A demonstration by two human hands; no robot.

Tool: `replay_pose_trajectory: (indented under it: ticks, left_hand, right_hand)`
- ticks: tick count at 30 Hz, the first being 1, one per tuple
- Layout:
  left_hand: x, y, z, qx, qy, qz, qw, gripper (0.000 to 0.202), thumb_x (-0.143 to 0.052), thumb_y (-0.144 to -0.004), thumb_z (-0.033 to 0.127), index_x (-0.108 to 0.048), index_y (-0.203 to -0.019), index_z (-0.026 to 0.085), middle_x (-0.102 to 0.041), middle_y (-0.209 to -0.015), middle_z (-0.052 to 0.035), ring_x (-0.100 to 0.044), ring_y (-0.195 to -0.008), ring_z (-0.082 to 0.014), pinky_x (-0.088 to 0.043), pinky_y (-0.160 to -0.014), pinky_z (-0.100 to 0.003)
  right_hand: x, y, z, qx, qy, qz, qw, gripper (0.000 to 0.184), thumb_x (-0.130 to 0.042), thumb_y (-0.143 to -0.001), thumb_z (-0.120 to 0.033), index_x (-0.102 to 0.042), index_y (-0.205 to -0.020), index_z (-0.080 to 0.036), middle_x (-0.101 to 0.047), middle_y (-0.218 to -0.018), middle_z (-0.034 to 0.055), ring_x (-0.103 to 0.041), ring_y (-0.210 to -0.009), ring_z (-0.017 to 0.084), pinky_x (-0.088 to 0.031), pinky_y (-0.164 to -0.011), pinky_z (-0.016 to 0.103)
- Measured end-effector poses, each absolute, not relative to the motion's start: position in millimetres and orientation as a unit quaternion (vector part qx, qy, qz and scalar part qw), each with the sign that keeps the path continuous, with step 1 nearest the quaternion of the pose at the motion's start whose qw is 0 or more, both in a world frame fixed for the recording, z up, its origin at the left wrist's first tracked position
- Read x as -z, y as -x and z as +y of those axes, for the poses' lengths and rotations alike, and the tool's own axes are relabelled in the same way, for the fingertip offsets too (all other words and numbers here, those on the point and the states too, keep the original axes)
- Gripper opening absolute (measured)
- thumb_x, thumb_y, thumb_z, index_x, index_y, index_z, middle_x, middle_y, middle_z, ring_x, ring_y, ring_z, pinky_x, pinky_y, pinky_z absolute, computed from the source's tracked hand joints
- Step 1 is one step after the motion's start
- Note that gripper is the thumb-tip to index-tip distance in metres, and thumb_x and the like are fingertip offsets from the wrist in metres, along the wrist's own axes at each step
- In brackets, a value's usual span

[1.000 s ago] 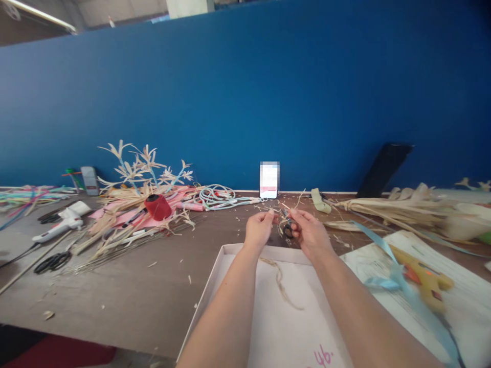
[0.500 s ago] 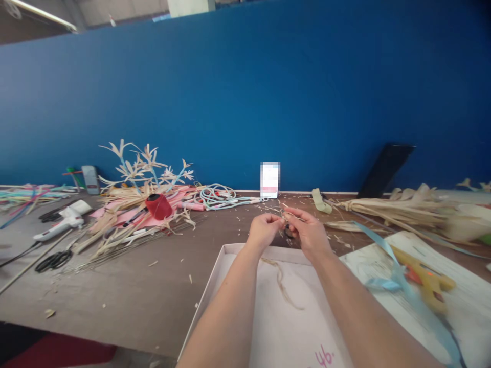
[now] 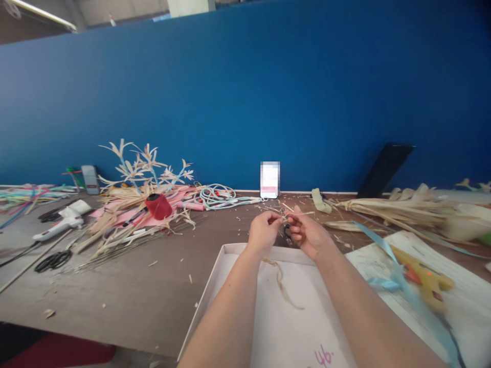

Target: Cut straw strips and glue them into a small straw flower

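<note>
My left hand [image 3: 262,230] and my right hand [image 3: 307,234] meet above the far edge of a shallow white box [image 3: 215,278]. Both are pinched on a thin dried straw piece [image 3: 284,216] held between their fingertips. A small dark object shows just under the fingers, too small to name. A loose curl of dried fibre [image 3: 282,283] lies inside the box below my hands.
A brown table [image 3: 134,286] holds a heap of dried leaves and straw flowers [image 3: 141,171], a red thread spool [image 3: 158,206], a white glue gun [image 3: 63,221], black scissors [image 3: 51,261], a coiled cable [image 3: 215,197], a phone [image 3: 269,180], a yellow glue gun [image 3: 420,278], blue ribbon [image 3: 399,276].
My hands have drawn closer together, fingertips now touching around the straw piece, and the right hand has turned slightly palm-inward. Nothing else on the table has moved.
</note>
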State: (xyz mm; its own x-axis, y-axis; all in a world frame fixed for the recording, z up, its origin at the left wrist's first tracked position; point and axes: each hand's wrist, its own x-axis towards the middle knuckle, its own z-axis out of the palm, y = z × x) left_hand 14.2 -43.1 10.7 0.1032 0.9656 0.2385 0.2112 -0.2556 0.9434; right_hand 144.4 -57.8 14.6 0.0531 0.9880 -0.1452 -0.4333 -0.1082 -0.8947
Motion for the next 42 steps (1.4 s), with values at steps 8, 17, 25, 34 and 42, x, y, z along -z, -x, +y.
replay_pose_trajectory:
  ticks: [8,17,25,34,42]
  left_hand:
    - [-7.6,-14.1,-41.4,-0.476,-0.639,0.463,0.388,0.015,-0.056,-0.071,0.03,-0.062,-0.072,0.017,-0.06,-0.065,-0.0001,-0.05,-0.06,-0.0107,-0.037,-0.057,-0.022]
    - [-13.7,-15.0,-45.9,-0.431,-0.626,0.423,0.493,0.021,-0.06,-0.068,0.035,-0.064,-0.072,0.015,-0.06,-0.062,-0.0001,-0.045,-0.052,-0.0078,-0.034,-0.051,-0.021]
    - [-15.1,-15.3,-47.1,-0.396,-0.56,0.39,0.615,0.032,-0.066,-0.063,0.041,-0.064,-0.078,0.013,-0.058,-0.063,-0.0003,-0.039,-0.044,-0.0037,-0.031,-0.044,-0.019]
    - [-12.6,-15.2,-46.9,-0.405,-0.568,0.411,0.587,0.026,-0.064,-0.064,0.038,-0.06,-0.072,0.013,-0.055,-0.059,0.0009,-0.038,-0.043,-0.0035,-0.029,-0.042,-0.018]
    - [-12.2,-14.5,-46.2,-0.409,-0.571,0.404,0.587,0.027,-0.065,-0.062,0.038,-0.06,-0.071,0.013,-0.056,-0.059,0.0015,-0.039,-0.045,-0.0036,-0.03,-0.046,-0.018]
  right_hand:
    - [-12.8,-141.9,-58.9,-0.573,0.441,-0.339,0.602,0.031,-0.074,-0.058,-0.032,-0.065,-0.083,-0.016,-0.055,-0.067,-0.0008,-0.037,-0.045,0.003,-0.024,-0.031,0.014]
    - [-8.1,-138.7,-55.4,-0.489,0.472,-0.353,0.643,0.031,-0.073,-0.058,-0.041,-0.06,-0.067,-0.015,-0.048,-0.052,-0.0031,-0.041,-0.042,0.005,-0.029,-0.034,0.017]
    - [-10.2,-137.7,-58.2,-0.466,0.479,-0.38,0.639,0.031,-0.071,-0.061,-0.043,-0.058,-0.066,-0.015,-0.048,-0.048,-0.0035,-0.046,-0.04,0.008,-0.031,-0.037,0.019]
    - [-13.2,-135.9,-58.0,-0.497,0.475,-0.34,0.642,0.038,-0.065,-0.066,-0.049,-0.067,-0.083,-0.015,-0.053,-0.062,-0.0002,-0.043,-0.047,0.007,-0.035,-0.038,0.018]
    - [-15.2,-139.8,-60.1,-0.528,0.472,-0.365,0.605,0.034,-0.07,-0.062,-0.044,-0.066,-0.079,-0.015,-0.049,-0.057,-0.0025,-0.036,-0.044,0.004,-0.024,-0.034,0.016]
